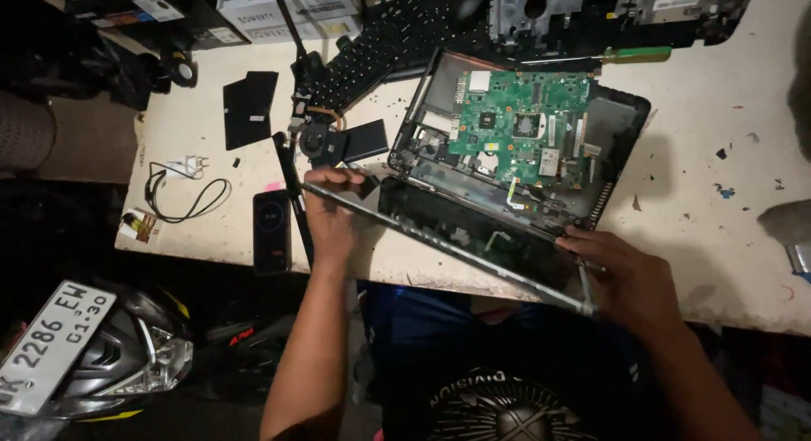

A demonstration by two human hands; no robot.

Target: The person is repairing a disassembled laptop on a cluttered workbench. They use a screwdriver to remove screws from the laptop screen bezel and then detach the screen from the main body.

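Observation:
An opened laptop base (621,120) lies on the white worktable (718,154), its green circuit board (524,124) exposed. The dark screen panel (473,230) lies flat toward me, still joined at the hinge side. My left hand (331,213) grips the panel's left corner by the thin silver edge. My right hand (629,276) holds the panel's right corner near the table's front edge.
A black phone (272,230) lies left of my left hand. A cooling fan with heat pipe (325,141), a black keyboard (397,40), a black sheet (249,107) and a charger with cable (182,187) sit on the left. Another laptop shell (608,14) rests at the back.

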